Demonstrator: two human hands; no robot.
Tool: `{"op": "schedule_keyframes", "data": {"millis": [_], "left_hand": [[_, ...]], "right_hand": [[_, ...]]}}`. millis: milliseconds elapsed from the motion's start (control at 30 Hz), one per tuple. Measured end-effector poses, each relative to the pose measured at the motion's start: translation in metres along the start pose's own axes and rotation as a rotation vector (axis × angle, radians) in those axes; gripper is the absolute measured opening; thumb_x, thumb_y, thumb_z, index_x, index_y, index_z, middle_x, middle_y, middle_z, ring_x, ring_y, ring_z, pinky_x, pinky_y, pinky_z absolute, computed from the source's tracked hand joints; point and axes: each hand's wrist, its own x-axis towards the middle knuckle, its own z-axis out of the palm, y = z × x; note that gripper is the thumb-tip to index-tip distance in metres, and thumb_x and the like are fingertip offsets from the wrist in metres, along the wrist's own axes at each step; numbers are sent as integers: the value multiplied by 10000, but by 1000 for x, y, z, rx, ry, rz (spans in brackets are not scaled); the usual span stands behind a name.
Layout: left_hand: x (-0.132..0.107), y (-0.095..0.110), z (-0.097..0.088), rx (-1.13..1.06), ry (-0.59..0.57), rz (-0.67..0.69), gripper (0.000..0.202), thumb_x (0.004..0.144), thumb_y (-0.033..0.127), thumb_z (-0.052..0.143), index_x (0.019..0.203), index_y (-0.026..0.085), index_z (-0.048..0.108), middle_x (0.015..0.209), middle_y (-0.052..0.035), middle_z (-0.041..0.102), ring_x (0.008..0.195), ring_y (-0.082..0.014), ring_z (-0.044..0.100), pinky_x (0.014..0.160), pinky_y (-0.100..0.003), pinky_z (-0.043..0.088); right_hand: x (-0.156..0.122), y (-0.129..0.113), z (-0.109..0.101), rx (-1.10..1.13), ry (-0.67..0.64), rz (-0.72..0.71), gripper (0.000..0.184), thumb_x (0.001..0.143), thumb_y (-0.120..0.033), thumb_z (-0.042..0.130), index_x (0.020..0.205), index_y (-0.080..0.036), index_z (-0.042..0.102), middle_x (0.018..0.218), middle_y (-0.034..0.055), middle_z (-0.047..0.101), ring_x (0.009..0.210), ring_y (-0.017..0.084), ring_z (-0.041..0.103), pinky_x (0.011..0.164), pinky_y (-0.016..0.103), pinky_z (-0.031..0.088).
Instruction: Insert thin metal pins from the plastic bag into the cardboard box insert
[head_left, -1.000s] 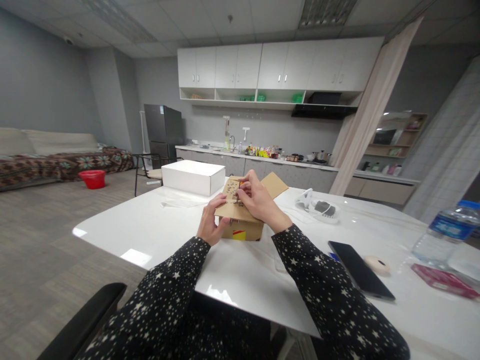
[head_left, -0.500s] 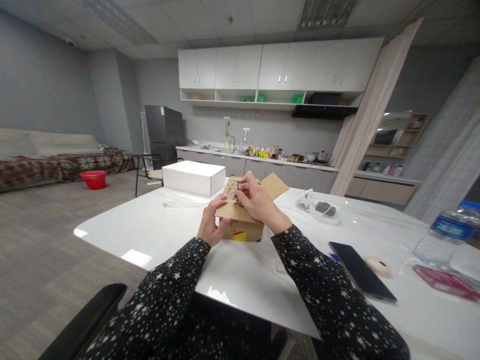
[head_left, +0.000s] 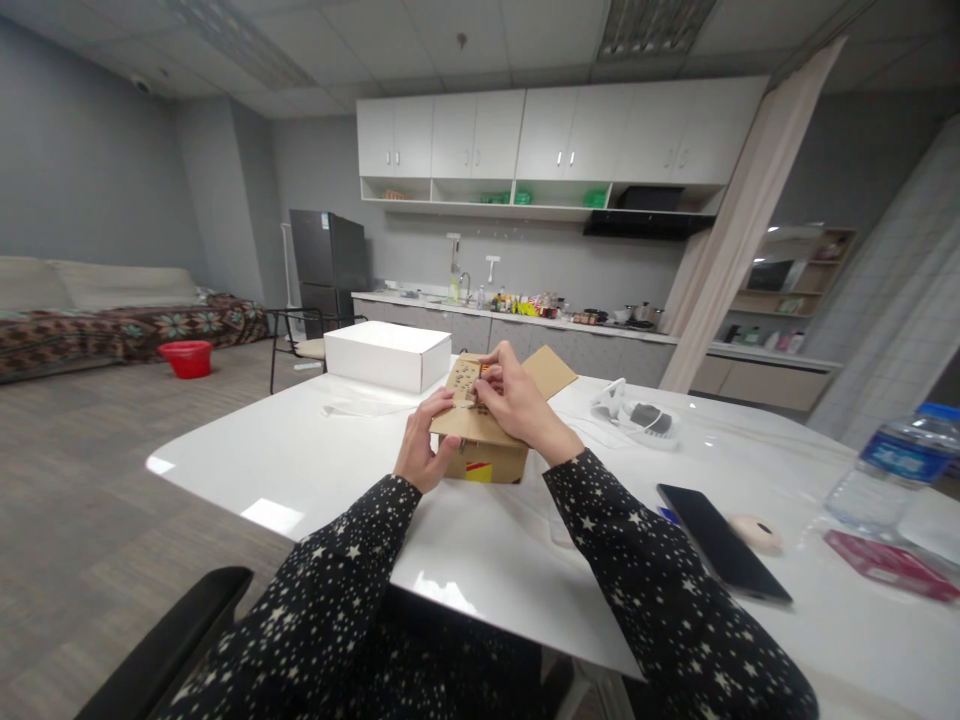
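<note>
A small brown cardboard box (head_left: 491, 462) with a yellow and red mark on its front stands on the white table (head_left: 480, 560). Several small dark metallic pieces stud its top panel (head_left: 459, 382). My left hand (head_left: 427, 440) holds the box's left side, its fingers along the top and its thumb at the front edge. Over the top of the box, my right hand (head_left: 514, 395) is closed in a pinch. Whatever is between those fingertips is too small to make out. Behind my right hand a cardboard flap (head_left: 551, 372) sticks up at a slant.
Behind the box to the left is a white box (head_left: 386, 357). A white device with a cable (head_left: 637, 415) lies at the back right. On the right are a phone (head_left: 721, 542), a beige rounded object (head_left: 756, 533), a water bottle (head_left: 896, 470) and a dark red packet (head_left: 889, 565).
The fingers of my right hand have shifted slightly at the top of the box, and the thin dark piece seen at them before is less visible. My left hand and the box stay put.
</note>
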Motion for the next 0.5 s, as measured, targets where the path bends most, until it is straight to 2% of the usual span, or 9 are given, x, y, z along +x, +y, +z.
{"op": "schedule_keyframes", "data": {"millis": [200,500], "left_hand": [[0,0,1,8,-4,-2,444,949,513,479,1279,216,494,1360,-161,548,1349,-309,475,1111,-547,391],[0,0,0,4,0,3,430,947,491,491,1272,210,501,1360,-160,550,1339,-310,484,1104,-533,395]], "right_hand": [[-1,1,1,15,-18,-17,191,886,-224,523,1032,-240,401,856,3,609,804,177,657,745,335,529],[1,2,1,16,10,7,216,866,-207,526,1028,-241,388,777,-30,582,710,161,627,686,304,503]]}}
